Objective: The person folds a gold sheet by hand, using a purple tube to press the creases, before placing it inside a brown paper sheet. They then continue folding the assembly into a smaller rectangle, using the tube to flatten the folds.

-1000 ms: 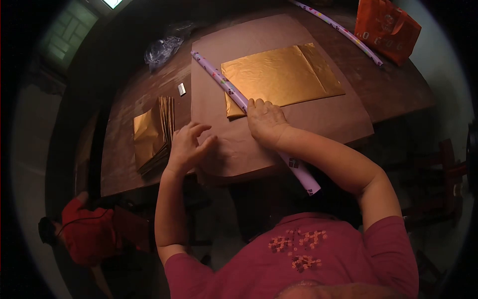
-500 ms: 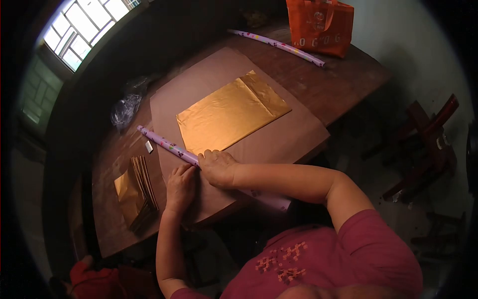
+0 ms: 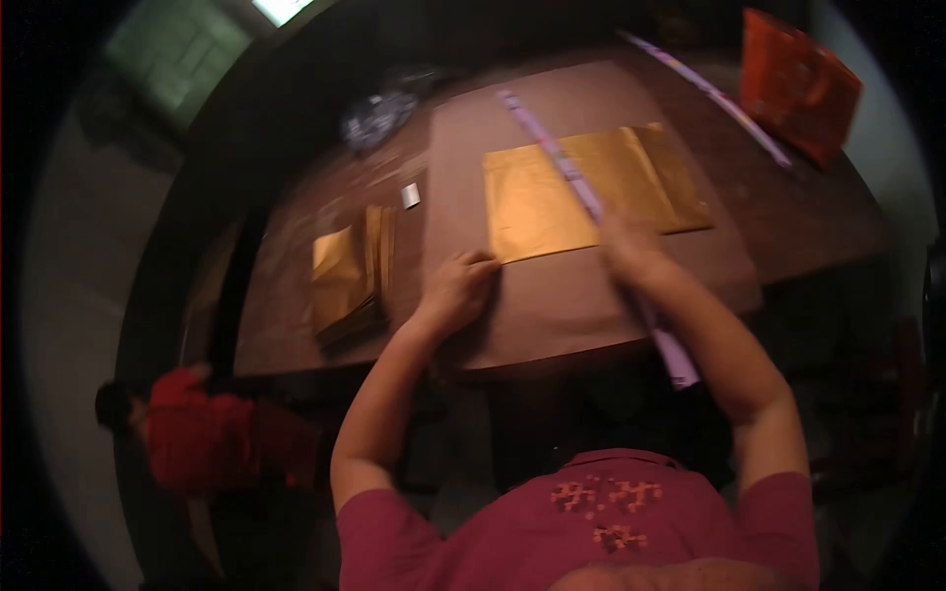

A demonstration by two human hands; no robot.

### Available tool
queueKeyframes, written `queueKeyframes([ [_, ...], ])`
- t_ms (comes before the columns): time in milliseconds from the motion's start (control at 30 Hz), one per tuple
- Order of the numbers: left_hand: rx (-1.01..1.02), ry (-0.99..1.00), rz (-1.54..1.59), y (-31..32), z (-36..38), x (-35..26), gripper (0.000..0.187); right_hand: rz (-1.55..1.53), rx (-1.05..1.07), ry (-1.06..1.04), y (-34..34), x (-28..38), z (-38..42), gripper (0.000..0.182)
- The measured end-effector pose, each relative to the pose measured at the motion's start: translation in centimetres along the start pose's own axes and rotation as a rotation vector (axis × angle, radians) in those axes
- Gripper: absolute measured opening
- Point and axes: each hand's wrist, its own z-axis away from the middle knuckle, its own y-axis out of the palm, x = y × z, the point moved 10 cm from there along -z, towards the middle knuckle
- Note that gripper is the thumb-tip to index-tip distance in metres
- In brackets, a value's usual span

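Note:
A thin purple patterned roll (image 3: 574, 179) lies slantwise across a folded gold paper (image 3: 539, 202), its near end sticking out past the table edge. My right hand (image 3: 631, 246), smeared by motion, is closed around the roll at the near side of the gold paper. My left hand (image 3: 460, 293) rests on the large brown paper (image 3: 552, 320), fingers curled together at the near left corner of the gold paper. Whatever its fingertips may pinch is hidden.
Folded gold pieces (image 3: 345, 281) stand left on the wooden table (image 3: 281, 315), near a small white block (image 3: 411, 195). Clear plastic (image 3: 379, 118) lies behind. Far right are another purple roll (image 3: 714, 94) and an orange bag (image 3: 800, 89). A person in red (image 3: 202, 433) is at lower left.
My right hand has carried the roll rightward from the brown paper's left side onto the gold paper. My left hand has shifted to the gold paper's near corner. The camera view has turned.

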Motion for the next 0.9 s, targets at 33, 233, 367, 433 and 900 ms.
queueKeyframes([
  [33, -0.010, 0.007, -0.008, -0.3, 0.2, -0.2, 0.025, 0.202, -0.054, -0.074, -0.2, -1.6, -0.8, 0.028],
  [233, 0.014, -0.030, -0.024, -0.1, 0.2, -0.1, 0.026, 0.374, -0.119, 0.114, -8.0, -15.3, -4.4, 0.027],
  [367, -0.017, 0.039, -0.025, -0.3, 0.2, -0.6, 0.027, 0.467, -0.126, 0.236, -11.4, -23.3, -4.4, 0.028],
  [433, 0.002, -0.005, 0.003, -0.1, 0.2, -0.1, 0.027, 0.468, -0.164, 0.240, -12.4, -25.7, -4.0, 0.028],
  [900, 0.046, 0.006, -0.119, 0.2, -2.9, 0.0, 0.012, 0.462, -0.310, -0.250, -13.0, -17.1, -3.2, 0.044],
])
